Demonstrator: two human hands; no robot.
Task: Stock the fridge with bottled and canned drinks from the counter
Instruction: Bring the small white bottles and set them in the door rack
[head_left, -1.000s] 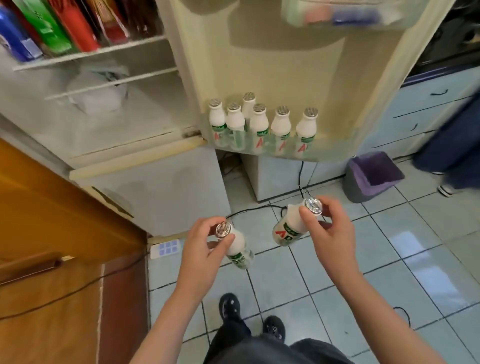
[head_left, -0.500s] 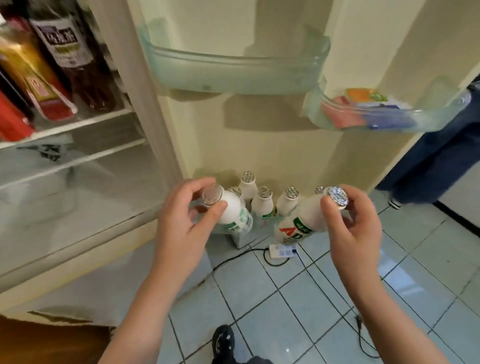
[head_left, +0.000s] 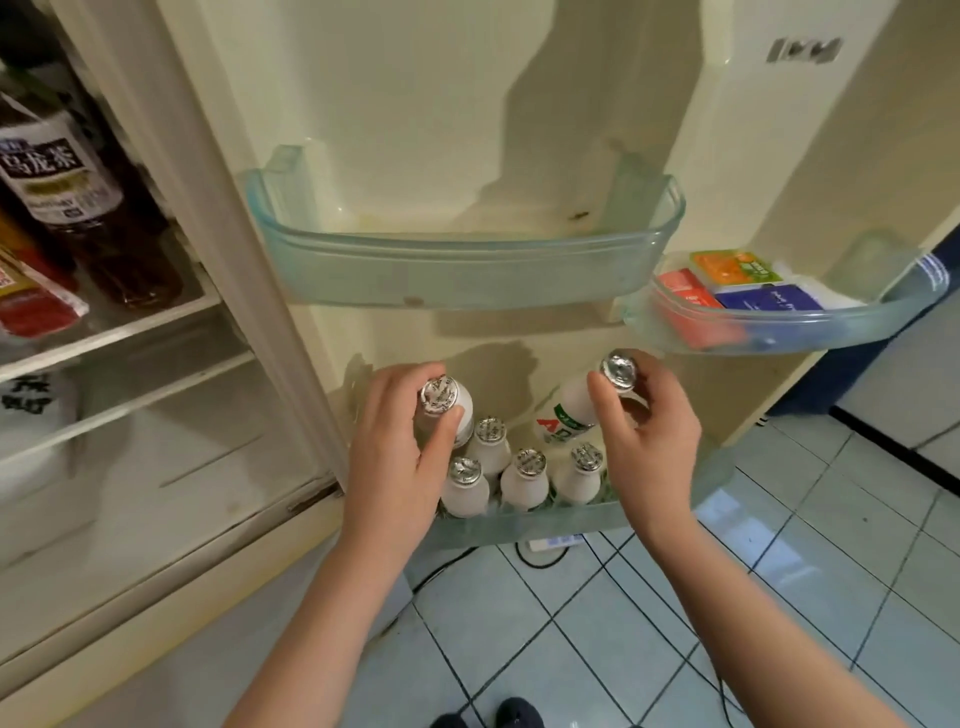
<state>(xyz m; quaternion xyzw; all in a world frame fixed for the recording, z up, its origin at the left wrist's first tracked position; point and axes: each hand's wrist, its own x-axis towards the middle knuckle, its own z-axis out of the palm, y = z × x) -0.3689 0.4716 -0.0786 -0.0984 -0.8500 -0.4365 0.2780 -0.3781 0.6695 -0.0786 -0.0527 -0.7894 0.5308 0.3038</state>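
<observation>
My left hand (head_left: 397, 457) grips a small white milk-drink bottle (head_left: 451, 408) with a foil cap, held over the left end of the fridge door's bottom shelf (head_left: 545, 522). My right hand (head_left: 649, 439) pinches the foil-capped neck of a second white bottle (head_left: 569, 410) with a red and green label, tilted above the shelf's right part. Several identical white bottles (head_left: 524, 478) stand upright in that shelf between my hands.
An empty clear door shelf (head_left: 467, 270) hangs above; a smaller one (head_left: 779, 322) at right holds flat coloured packets. The fridge interior at left has a dark tea bottle (head_left: 78, 202) and wire shelves. A power strip (head_left: 553, 543) and cables lie on the tiled floor.
The view has closed in on the fridge door. Both hands have moved forward with their bottles, from in front of the bottom shelf to right over it.
</observation>
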